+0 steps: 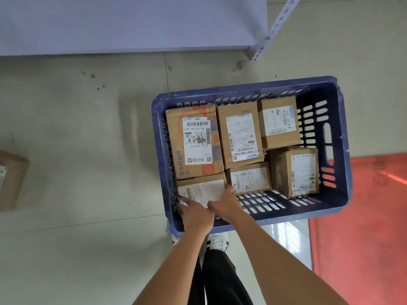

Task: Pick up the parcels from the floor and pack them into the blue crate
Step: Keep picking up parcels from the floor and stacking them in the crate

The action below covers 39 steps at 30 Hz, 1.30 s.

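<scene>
Head view: "EMS" label (197, 140), crate (343, 137).

Six parcels lie packed in the crate (343, 137), which stands on the floor (88, 128) before a shelf unit (132, 25), another parcel (12, 179) lying well apart to its left.

Both hands reach down, left (195, 213) and right (225, 202) apparently gripping.

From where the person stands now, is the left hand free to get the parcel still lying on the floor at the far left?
Probably not yet. The left hand and right hand are both on a parcel in the blue crate. The floor parcel lies well apart across bare floor, unobstructed, likely needing a step over.
</scene>
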Each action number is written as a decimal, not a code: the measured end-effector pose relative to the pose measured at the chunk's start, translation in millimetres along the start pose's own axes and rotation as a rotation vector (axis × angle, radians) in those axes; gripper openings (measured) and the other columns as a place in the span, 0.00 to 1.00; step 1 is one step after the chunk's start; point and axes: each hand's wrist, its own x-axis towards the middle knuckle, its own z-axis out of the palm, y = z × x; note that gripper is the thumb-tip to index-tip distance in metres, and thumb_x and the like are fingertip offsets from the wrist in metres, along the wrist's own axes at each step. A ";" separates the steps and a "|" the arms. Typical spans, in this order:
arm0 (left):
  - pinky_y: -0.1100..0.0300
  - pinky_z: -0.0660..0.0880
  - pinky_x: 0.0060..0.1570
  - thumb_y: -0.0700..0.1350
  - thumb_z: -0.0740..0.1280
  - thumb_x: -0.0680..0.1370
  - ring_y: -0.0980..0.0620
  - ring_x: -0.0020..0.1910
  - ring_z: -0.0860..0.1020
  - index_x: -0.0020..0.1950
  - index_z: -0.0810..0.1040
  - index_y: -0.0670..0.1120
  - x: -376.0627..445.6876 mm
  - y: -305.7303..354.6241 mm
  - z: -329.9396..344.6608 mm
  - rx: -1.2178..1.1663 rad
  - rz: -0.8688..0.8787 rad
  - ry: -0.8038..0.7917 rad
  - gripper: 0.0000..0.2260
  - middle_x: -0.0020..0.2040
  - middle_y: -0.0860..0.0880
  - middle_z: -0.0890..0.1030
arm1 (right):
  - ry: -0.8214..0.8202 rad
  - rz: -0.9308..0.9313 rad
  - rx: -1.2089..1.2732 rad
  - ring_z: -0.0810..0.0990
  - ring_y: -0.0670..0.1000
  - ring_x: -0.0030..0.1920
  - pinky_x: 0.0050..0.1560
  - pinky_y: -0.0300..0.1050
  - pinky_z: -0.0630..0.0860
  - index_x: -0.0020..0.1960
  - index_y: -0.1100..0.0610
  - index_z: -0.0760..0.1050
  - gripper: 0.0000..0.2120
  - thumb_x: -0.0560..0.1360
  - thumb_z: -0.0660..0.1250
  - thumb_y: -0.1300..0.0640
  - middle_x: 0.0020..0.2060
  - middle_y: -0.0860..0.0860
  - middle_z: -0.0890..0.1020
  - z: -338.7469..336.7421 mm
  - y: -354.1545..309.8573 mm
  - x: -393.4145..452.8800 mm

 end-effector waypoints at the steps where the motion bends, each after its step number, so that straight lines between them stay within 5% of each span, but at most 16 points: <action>1: 0.49 0.57 0.73 0.54 0.57 0.78 0.35 0.74 0.54 0.74 0.38 0.34 1.0 2.3 3.6 0.031 -0.003 0.002 0.38 0.73 0.31 0.46 | 0.006 -0.004 -0.012 0.71 0.61 0.63 0.61 0.55 0.74 0.72 0.61 0.49 0.40 0.69 0.68 0.58 0.66 0.60 0.67 1.3 0.0 5.7; 7: 0.49 0.62 0.70 0.55 0.57 0.78 0.37 0.72 0.58 0.75 0.40 0.38 3.2 6.1 9.5 0.085 -0.049 0.038 0.37 0.73 0.33 0.45 | -0.018 -0.014 -0.065 0.67 0.61 0.67 0.63 0.51 0.69 0.75 0.63 0.44 0.43 0.70 0.67 0.57 0.70 0.61 0.64 1.1 -0.2 22.7; 13: 0.48 0.68 0.67 0.49 0.57 0.78 0.40 0.70 0.64 0.74 0.55 0.43 -9.2 -1.6 1.0 -0.034 0.003 0.070 0.26 0.74 0.38 0.58 | 0.024 -0.018 -0.088 0.69 0.63 0.66 0.63 0.57 0.71 0.74 0.63 0.43 0.42 0.70 0.66 0.58 0.69 0.63 0.64 6.4 -0.1 14.9; 17: 0.58 0.74 0.49 0.43 0.56 0.78 0.45 0.60 0.74 0.67 0.66 0.46 -11.6 -17.8 -9.0 -0.181 0.115 0.126 0.17 0.65 0.43 0.72 | 0.026 -0.030 -0.139 0.67 0.63 0.67 0.64 0.58 0.71 0.75 0.63 0.42 0.43 0.72 0.67 0.56 0.72 0.61 0.60 6.2 5.0 0.9; 19: 0.59 0.76 0.48 0.40 0.56 0.78 0.47 0.58 0.76 0.64 0.70 0.45 -16.6 -25.9 -14.4 -0.219 0.173 0.155 0.15 0.63 0.45 0.76 | 0.043 -0.052 -0.217 0.67 0.61 0.68 0.63 0.56 0.72 0.76 0.61 0.40 0.43 0.74 0.66 0.55 0.73 0.59 0.58 5.9 8.4 -10.8; 22: 0.62 0.77 0.49 0.38 0.57 0.77 0.49 0.58 0.77 0.66 0.70 0.47 -29.0 -36.7 -23.3 -0.289 0.215 0.131 0.17 0.64 0.48 0.77 | 0.081 -0.099 -0.283 0.69 0.58 0.67 0.62 0.55 0.74 0.75 0.60 0.47 0.39 0.73 0.66 0.59 0.71 0.57 0.63 6.4 7.7 -30.8; 29: 0.80 0.69 0.33 0.37 0.57 0.78 0.51 0.54 0.77 0.66 0.71 0.43 -41.4 -59.0 -57.3 -0.386 0.283 0.081 0.17 0.64 0.45 0.77 | 0.243 -0.183 -0.268 0.64 0.55 0.71 0.67 0.51 0.70 0.75 0.60 0.50 0.36 0.73 0.65 0.62 0.73 0.56 0.62 29.7 -20.9 -75.5; 33: 0.68 0.69 0.36 0.37 0.57 0.77 0.52 0.42 0.74 0.65 0.72 0.45 -25.8 -91.1 -84.2 -0.423 0.278 0.070 0.18 0.56 0.44 0.80 | 0.484 -0.301 -0.220 0.62 0.54 0.73 0.69 0.46 0.66 0.76 0.59 0.49 0.34 0.73 0.59 0.66 0.76 0.53 0.56 61.5 -48.7 -90.7; 36: 0.63 0.72 0.44 0.39 0.57 0.77 0.48 0.48 0.77 0.67 0.71 0.48 -3.2 -132.2 -118.6 -0.429 0.247 0.077 0.18 0.60 0.43 0.78 | 0.601 -0.513 -0.261 0.67 0.54 0.69 0.67 0.46 0.67 0.75 0.58 0.56 0.31 0.73 0.59 0.68 0.74 0.53 0.61 96.8 -80.0 -97.1; 39: 0.59 0.74 0.49 0.38 0.57 0.77 0.44 0.54 0.78 0.65 0.72 0.46 22.9 -193.7 -173.5 -0.448 0.222 0.121 0.18 0.61 0.41 0.77 | 0.498 -0.607 -0.320 0.67 0.53 0.69 0.66 0.47 0.69 0.74 0.57 0.57 0.31 0.72 0.57 0.68 0.73 0.53 0.63 146.5 -120.5 -105.6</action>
